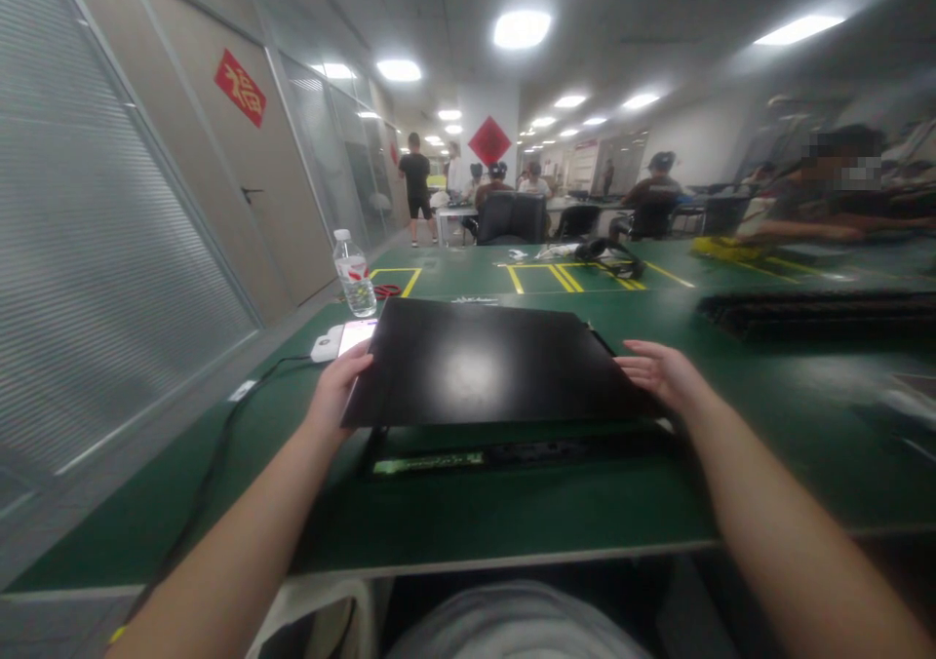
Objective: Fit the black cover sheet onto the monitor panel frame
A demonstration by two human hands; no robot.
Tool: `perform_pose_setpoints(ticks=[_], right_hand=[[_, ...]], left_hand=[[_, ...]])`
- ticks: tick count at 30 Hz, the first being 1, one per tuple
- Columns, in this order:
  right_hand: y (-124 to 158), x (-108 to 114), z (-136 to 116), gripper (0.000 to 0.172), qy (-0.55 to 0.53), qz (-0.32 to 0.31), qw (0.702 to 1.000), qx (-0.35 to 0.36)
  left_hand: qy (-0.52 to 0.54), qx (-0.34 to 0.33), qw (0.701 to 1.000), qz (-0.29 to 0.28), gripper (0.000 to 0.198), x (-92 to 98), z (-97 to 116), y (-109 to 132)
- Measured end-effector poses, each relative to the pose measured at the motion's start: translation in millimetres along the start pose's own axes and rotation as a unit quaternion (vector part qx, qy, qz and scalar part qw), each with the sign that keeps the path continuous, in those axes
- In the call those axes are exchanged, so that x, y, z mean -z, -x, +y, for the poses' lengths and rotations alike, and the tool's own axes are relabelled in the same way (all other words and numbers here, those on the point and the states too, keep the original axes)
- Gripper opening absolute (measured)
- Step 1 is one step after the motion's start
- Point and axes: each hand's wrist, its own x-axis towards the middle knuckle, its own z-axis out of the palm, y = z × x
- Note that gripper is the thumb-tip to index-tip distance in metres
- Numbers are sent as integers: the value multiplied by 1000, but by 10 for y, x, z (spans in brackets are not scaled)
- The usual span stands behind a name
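Note:
A flat, glossy black panel (468,362), perhaps a display screen, is raised at a slight tilt above the green table. My left hand (341,381) grips its left edge, with the thumb hidden. At the right edge my right hand (662,376) holds the panel's side with the fingers stretched along it; its thumb is out of sight. Below the panel's near edge lies a dark frame (570,447) with a green circuit board strip (428,463) showing at its left. The panel covers most of what is under it.
A water bottle (355,274), a lit phone (356,335) and a white plug-like device (326,345) with a cable stand at the left. Red-handled scissors (386,290) lie behind. Dark long strips (819,313) lie right. A co-worker (840,186) sits across the table.

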Motion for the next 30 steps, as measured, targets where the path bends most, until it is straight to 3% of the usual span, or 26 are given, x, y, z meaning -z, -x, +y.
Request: perform_pose_setpoints(ticks=[10, 20, 30], right_hand=[[-46, -5, 42, 35, 35, 31, 997, 57], [26, -71, 44, 24, 53, 58, 992, 98], [-26, -6, 69, 17, 75, 70, 988, 118]], left_hand=[[-23, -12, 1000, 4, 58, -10, -27, 7], [-43, -28, 995, 81, 49, -29, -50, -7], [-56, -23, 996, 59, 47, -108, -22, 64]])
